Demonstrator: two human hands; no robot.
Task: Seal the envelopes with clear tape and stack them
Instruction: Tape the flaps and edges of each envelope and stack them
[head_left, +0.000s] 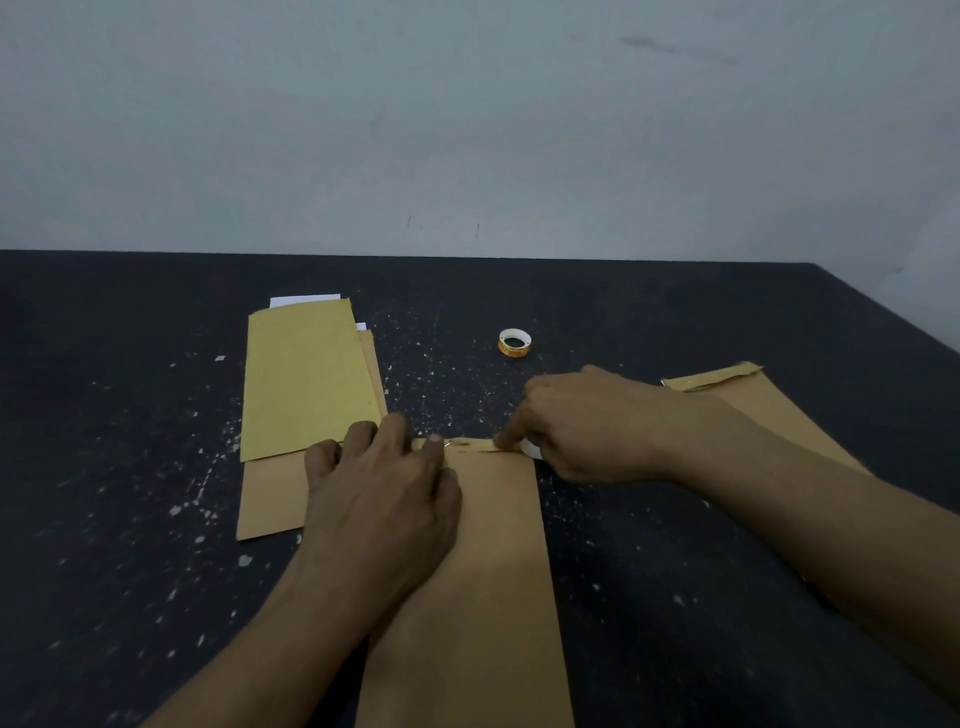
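Observation:
A long brown envelope (488, 561) lies lengthwise in front of me on the dark table (675, 322). My left hand (384, 488) presses its straight fingers on the envelope's far left corner, by the folded flap (470, 444). My right hand (587, 421) grips a white roll of clear tape (532, 448) at the flap's right end, its forefinger pressing down on the flap. A shiny strip of tape runs along the flap between the two hands.
A pile of yellow and brown envelopes (306, 379) with white paper peeking out lies at the left. Another brown envelope (769, 405) lies at the right under my forearm. A second tape roll (515, 343) sits farther back. A grey wall stands behind the table.

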